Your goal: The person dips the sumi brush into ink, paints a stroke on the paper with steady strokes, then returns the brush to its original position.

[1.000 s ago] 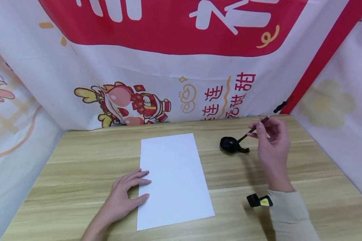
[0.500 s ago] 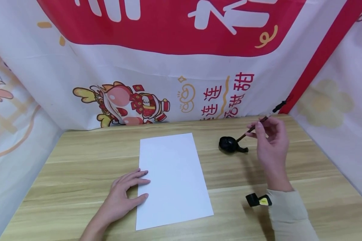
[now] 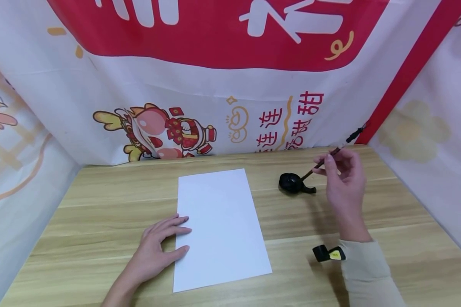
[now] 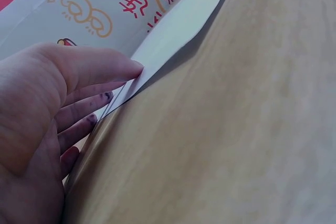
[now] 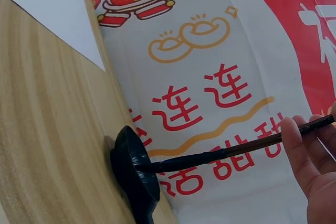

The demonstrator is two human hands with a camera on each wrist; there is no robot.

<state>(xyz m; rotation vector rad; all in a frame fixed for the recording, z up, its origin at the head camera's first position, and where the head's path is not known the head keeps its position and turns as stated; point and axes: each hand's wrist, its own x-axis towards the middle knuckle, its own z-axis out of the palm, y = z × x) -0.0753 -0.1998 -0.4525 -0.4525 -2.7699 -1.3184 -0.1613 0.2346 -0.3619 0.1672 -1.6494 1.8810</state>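
On white paper's (image 3: 223, 230) edge, my spread left hand (image 3: 157, 249); well apart, right hand (image 3: 345, 181) pinches slim brown brush (image 5: 252, 146) slanting down-left.

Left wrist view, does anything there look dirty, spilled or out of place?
Yes: dark smudges, perhaps ink, on two fingertips of the left hand. They look odd beside the unmarked white paper.

Tip of brush (image 5: 252, 144) unclear in blk dish (image 5: 130, 178), R hand (image 5: 317, 179) cut off by R-wrist pic edge.
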